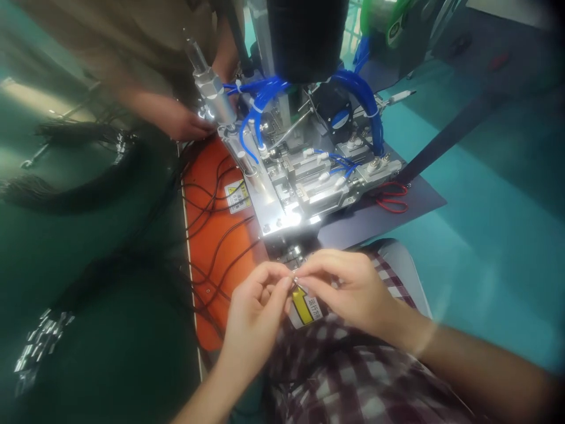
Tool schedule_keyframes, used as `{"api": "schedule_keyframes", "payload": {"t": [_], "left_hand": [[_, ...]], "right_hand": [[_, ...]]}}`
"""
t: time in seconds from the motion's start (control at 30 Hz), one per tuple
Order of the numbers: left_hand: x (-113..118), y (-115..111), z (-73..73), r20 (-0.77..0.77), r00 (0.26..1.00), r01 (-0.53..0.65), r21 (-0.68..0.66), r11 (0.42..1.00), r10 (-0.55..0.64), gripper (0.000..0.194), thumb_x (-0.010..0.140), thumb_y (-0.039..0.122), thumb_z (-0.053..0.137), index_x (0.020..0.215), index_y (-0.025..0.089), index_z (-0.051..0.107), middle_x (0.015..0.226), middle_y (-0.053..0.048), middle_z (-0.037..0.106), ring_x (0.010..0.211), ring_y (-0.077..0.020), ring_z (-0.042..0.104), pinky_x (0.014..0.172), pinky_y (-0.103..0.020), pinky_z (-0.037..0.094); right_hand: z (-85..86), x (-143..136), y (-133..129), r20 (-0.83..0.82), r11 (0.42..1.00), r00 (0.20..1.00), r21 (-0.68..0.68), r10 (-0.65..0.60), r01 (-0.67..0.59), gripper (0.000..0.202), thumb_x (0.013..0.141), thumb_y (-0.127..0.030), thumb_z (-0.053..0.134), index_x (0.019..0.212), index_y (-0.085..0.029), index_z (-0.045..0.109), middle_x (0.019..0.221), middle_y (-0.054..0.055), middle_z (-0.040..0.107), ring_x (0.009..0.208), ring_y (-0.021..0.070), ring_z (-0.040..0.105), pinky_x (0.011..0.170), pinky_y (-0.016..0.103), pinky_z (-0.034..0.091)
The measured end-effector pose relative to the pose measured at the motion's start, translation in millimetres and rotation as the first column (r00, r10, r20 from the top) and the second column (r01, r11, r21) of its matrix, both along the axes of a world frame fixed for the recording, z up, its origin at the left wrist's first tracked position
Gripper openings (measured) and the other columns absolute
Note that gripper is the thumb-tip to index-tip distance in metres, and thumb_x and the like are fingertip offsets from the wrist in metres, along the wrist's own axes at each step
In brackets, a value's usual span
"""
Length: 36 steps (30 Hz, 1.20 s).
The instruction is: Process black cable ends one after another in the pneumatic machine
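Note:
My left hand (260, 312) and my right hand (348, 288) meet fingertip to fingertip in front of the machine. Both are closed in a pinch around a tiny part, too small and too covered to name. Just beyond the fingers is the machine's metal front end (295, 254). Below the fingertips shows a white and yellow label (304, 306), partly covered by my hands. Thin black cables (216, 253) lie loosely on the orange tabletop (207, 227) to the left of my hands.
A silver machine (309, 182) with blue air hoses (265, 100) fills the middle. Red-handled scissors (392, 200) lie on the grey board at right. Another person's hand (185, 121) is at the far left of the machine. Dark cable bundles (66, 194) lie on the left.

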State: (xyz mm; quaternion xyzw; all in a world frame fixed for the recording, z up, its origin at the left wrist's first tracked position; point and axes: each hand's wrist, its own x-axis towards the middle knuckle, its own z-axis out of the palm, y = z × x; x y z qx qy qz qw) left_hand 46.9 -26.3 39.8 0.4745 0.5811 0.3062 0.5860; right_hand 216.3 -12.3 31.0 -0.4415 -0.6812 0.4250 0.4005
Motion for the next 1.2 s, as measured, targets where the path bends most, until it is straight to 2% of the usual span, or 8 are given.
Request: {"api": "schedule_keyframes", "payload": {"t": [0.17, 0.3, 0.53, 0.77, 0.83, 0.93, 1.03, 1.2], "left_hand": [[1.6, -6.7, -1.6, -0.212, 0.977, 0.052, 0.213, 0.976, -0.006, 0.013, 0.091, 0.031, 0.050, 0.085, 0.021, 0.056, 0.070, 0.002, 0.057, 0.055, -0.0086, 0.048, 0.050, -0.019, 0.037], [1.2, -8.2, -1.9, -0.390, 0.921, 0.148, 0.379, 0.914, 0.012, 0.011, 0.092, 0.025, 0.048, 0.086, 0.022, 0.057, 0.079, 0.001, 0.062, 0.068, -0.0116, 0.055, 0.063, -0.021, 0.042], [-6.6, -0.2, 7.5, -0.063, 0.983, 0.171, 0.008, 0.985, -0.170, 0.023, 0.094, 0.045, 0.043, 0.098, 0.025, 0.054, 0.070, 0.003, 0.054, 0.057, -0.0118, 0.049, 0.052, -0.022, 0.041], [-9.3, 1.6, 7.9, -0.151, 0.936, 0.334, 0.092, 0.938, -0.318, 0.029, 0.096, 0.041, 0.040, 0.079, 0.021, 0.053, 0.061, 0.003, 0.052, 0.058, -0.0124, 0.050, 0.056, -0.023, 0.037], [-10.9, 3.3, 7.6, -0.322, 0.880, 0.418, 0.181, 0.890, -0.348, 0.028, 0.096, 0.037, 0.039, 0.079, 0.021, 0.053, 0.063, 0.001, 0.054, 0.059, -0.0136, 0.050, 0.058, -0.025, 0.036], [-13.7, 7.4, 9.0, -0.705, 0.663, 0.628, 0.339, 0.701, -0.253, 0.026, 0.093, 0.028, 0.042, 0.072, 0.020, 0.053, 0.067, -0.001, 0.053, 0.062, -0.0154, 0.044, 0.058, -0.028, 0.030], [-16.9, 11.0, 10.7, -0.796, 0.566, 0.735, 0.370, 0.569, -0.213, 0.024, 0.092, 0.021, 0.040, 0.072, 0.019, 0.052, 0.067, -0.001, 0.052, 0.062, -0.0153, 0.041, 0.058, -0.030, 0.027], [-23.0, 12.5, 14.4, -0.486, 0.843, 0.448, 0.395, 0.802, -0.232, 0.024, 0.096, 0.027, 0.037, 0.077, 0.020, 0.050, 0.071, 0.001, 0.052, 0.066, -0.0127, 0.049, 0.064, -0.025, 0.039]], "right_hand": [[6.8, -1.7, 1.3, 0.003, 0.980, 0.999, -0.197, -0.038, 0.038, 0.012, 0.086, -0.020, 0.059, 0.076, -0.019, 0.065, 0.073, 0.002, 0.068, 0.069, 0.0143, 0.062, 0.064, 0.026, 0.047], [10.7, -0.9, 4.1, -0.204, 0.792, 0.979, -0.596, 0.009, -0.131, 0.016, 0.086, -0.025, 0.058, 0.073, -0.016, 0.060, 0.058, -0.003, 0.058, 0.053, 0.0097, 0.054, 0.051, 0.022, 0.042], [13.5, -0.3, -2.5, -0.112, 0.850, 0.993, -0.521, 0.025, -0.081, 0.018, 0.088, -0.026, 0.055, 0.074, -0.017, 0.060, 0.059, -0.003, 0.058, 0.049, 0.0073, 0.049, 0.049, 0.020, 0.038], [17.0, 1.1, -4.7, -0.058, 0.884, 0.996, -0.460, 0.062, -0.081, 0.016, 0.087, -0.022, 0.055, 0.072, -0.018, 0.059, 0.059, -0.004, 0.058, 0.049, 0.0077, 0.049, 0.048, 0.020, 0.037], [17.0, 2.8, -4.8, -0.006, 0.889, 0.996, -0.452, 0.086, -0.079, 0.016, 0.087, -0.023, 0.055, 0.072, -0.018, 0.058, 0.057, -0.004, 0.058, 0.048, 0.0081, 0.050, 0.048, 0.021, 0.037], [17.3, 5.0, -4.2, 0.057, 0.897, 0.991, -0.433, 0.124, -0.088, 0.018, 0.087, -0.025, 0.055, 0.070, -0.019, 0.056, 0.055, -0.004, 0.057, 0.048, 0.0087, 0.049, 0.048, 0.021, 0.036], [19.5, 6.2, -1.9, -0.002, 0.858, 0.989, -0.498, 0.147, -0.128, 0.017, 0.086, -0.023, 0.054, 0.070, -0.018, 0.055, 0.055, -0.004, 0.056, 0.049, 0.0094, 0.051, 0.049, 0.021, 0.038], [24.6, 7.8, 2.2, -0.122, 0.779, 0.978, -0.591, 0.169, -0.209, 0.016, 0.086, -0.019, 0.053, 0.070, -0.017, 0.054, 0.056, -0.004, 0.056, 0.052, 0.0100, 0.051, 0.052, 0.022, 0.041]]}}
